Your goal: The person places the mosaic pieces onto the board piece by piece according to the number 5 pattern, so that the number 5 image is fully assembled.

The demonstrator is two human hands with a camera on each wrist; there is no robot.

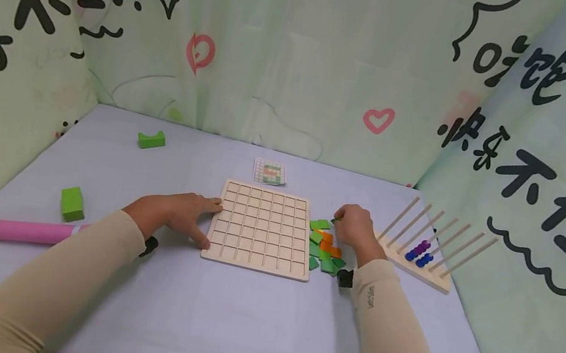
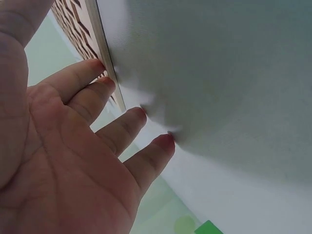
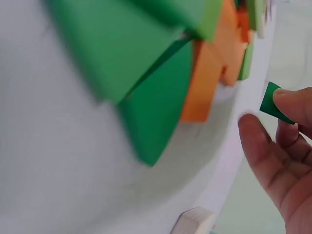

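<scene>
A square wooden grid board (image 1: 262, 230) lies flat in the middle of the table. My left hand (image 1: 176, 216) touches its left edge with fingers spread; in the left wrist view two fingertips meet the rim and the others rest on the tabletop. To the right of the board is a loose pile of green and orange tiles (image 1: 325, 250). Just beyond that pile, my right hand (image 1: 356, 227) pinches a small dark green tile (image 3: 273, 102) between thumb and finger, seen best in the right wrist view. The tile's full shape is partly hidden by the thumb.
Behind the board lies a small printed pattern card (image 1: 269, 172). A wooden peg rack (image 1: 415, 266) with purple and blue beads stands at the right. Leftward are a pink tube-like stick (image 1: 20, 231), a green block (image 1: 72, 204) and a green curved block (image 1: 151, 140). Printed curtains surround the table.
</scene>
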